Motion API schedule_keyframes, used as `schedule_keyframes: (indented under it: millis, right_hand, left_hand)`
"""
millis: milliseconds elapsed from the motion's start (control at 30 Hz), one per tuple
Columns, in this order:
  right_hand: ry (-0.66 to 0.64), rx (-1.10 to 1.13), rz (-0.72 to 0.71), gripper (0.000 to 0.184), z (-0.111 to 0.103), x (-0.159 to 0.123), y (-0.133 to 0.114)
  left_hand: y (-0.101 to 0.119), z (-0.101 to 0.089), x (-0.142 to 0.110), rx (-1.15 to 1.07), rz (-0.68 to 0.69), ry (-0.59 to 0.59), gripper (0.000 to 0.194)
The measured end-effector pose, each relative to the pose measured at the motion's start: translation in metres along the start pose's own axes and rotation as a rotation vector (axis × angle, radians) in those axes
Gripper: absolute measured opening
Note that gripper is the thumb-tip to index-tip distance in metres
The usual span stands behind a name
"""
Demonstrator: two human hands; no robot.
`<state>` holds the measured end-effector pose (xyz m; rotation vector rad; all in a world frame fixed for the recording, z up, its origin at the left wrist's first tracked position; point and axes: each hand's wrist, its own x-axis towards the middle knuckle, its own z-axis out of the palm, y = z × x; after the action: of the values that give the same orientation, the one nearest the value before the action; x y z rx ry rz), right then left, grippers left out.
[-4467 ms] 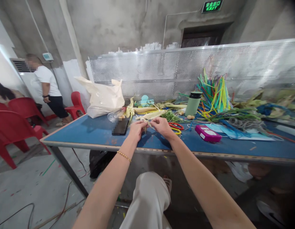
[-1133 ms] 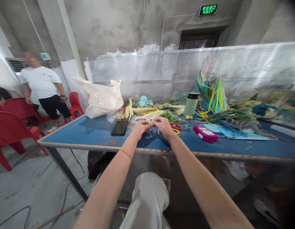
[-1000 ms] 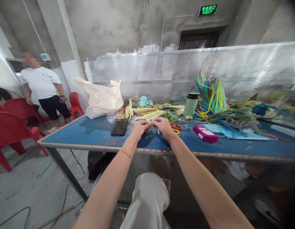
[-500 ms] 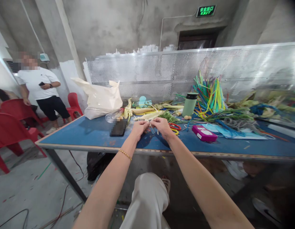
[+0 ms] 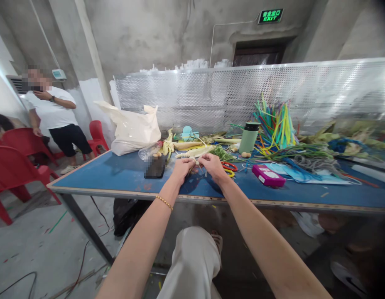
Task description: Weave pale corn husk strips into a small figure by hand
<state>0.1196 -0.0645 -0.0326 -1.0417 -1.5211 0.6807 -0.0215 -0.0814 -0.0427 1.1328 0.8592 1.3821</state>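
Over the front part of the blue table (image 5: 101, 176), my left hand (image 5: 184, 167) and my right hand (image 5: 212, 167) are close together, fingers pinched. Between them are thin, pale strips (image 5: 197, 165) that look like corn husk; the fingers hide most of them. Just behind my hands lie pale corn husks (image 5: 195, 153) and some green leaves (image 5: 222, 153). Red scissor-like handles (image 5: 229, 166) and a yellow one (image 5: 229, 172) rest to the right of my right hand. A dark phone (image 5: 155, 167) lies left of my left hand.
A purple box (image 5: 268, 176), a green bottle (image 5: 248, 139) and coloured strips (image 5: 278, 124) stand on the right, by tangled cords (image 5: 307, 153). At left are a cream bag (image 5: 134, 128) and clear bottle (image 5: 148, 152). A perforated metal panel (image 5: 186, 91) runs behind.
My hands stay in nearly the same place, fingers still pinched on the pale strips. At the left, a standing person has raised a dark object from chest to face height.
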Motion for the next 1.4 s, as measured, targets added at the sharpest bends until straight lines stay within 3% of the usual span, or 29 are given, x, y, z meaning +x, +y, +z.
schedule_keyframes:
  millis: [333,567,767,933,1400]
  right_hand:
    - [0.020,-0.144,-0.258,0.011,-0.003,0.003,0.001]
    - [0.043,-0.178,-0.226,0.016,-0.004,0.004,0.004]
    - [-0.070,-0.070,-0.159,0.020,-0.003,-0.001,-0.003]
    - [-0.059,0.032,-0.076,0.023,-0.001,-0.005,-0.008]
    - [0.010,0.121,0.012,0.018,-0.002,-0.005,-0.013]
  left_hand:
    - [0.001,-0.002,0.001,0.003,-0.022,0.095,0.014]
    - [0.006,-0.002,0.001,-0.144,-0.063,0.111,0.016]
    - [0.004,-0.003,0.001,-0.145,-0.047,0.104,0.017]
    - [0.006,-0.002,-0.001,-0.115,-0.034,0.056,0.023]
    - [0.005,-0.003,0.000,-0.090,-0.060,0.066,0.020]
